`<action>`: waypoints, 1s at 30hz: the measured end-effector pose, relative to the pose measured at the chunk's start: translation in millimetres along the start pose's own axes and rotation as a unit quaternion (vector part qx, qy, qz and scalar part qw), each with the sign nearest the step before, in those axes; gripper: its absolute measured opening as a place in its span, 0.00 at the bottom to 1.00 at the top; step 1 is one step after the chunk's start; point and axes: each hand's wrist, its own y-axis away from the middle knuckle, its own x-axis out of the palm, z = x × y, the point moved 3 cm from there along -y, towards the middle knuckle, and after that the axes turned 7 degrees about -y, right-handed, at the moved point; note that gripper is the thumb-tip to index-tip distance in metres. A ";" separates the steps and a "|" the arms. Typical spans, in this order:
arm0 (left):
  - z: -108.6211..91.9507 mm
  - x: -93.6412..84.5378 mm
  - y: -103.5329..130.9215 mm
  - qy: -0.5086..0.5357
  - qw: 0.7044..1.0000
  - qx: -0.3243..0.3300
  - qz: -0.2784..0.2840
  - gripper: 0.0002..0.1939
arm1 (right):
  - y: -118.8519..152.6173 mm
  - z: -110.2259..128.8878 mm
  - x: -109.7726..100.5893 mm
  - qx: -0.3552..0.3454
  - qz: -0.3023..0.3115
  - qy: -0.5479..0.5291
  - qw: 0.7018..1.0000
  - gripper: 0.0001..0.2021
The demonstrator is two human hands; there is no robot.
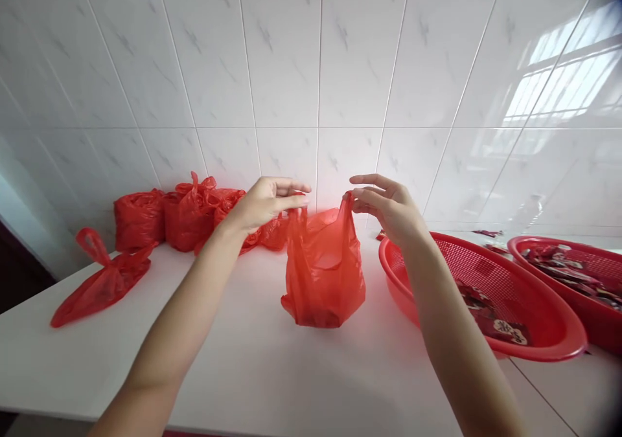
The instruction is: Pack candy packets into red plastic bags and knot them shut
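A red plastic bag (323, 281) hangs upright by its two handles in front of me, over the white table. My left hand (272, 199) pinches the left handle between thumb and fingers. The right handle is gripped by my right hand (383, 202), its index finger stretched out above the grip. Between the handles the bag's mouth gapes. Whether anything lies at the bottom, and whether the bag touches the table, I cannot tell.
Several filled red bags (187, 220) stand against the tiled wall at left. A flatter tied red bag (104, 285) lies nearer the left edge. On the right, a red basket (549, 307) and a second red basket (527, 243) hold small dark-red packets (510, 331).
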 end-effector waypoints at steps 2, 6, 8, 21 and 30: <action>-6.4 21.5 4.4 0.031 0.999 0.022 0.008 0.25 | 8.3 3.1 8.1 -0.002 0.014 0.009 1.000 0.16; -5.2 58.0 11.9 0.016 0.999 0.038 -0.011 0.31 | 22.4 4.3 23.3 -0.019 0.063 0.003 0.998 0.19; 1.0 68.2 13.2 0.026 0.998 0.041 -0.031 0.28 | 26.7 2.4 26.1 -0.042 0.076 0.020 0.996 0.20; 13.9 73.6 7.2 0.114 0.984 0.076 -0.117 0.15 | 21.1 -58.6 9.9 -0.013 0.194 0.142 0.970 0.41; 38.9 62.0 -0.1 0.112 0.980 0.044 -0.157 0.17 | 12.3 -106.1 10.2 0.102 0.159 0.002 0.982 0.17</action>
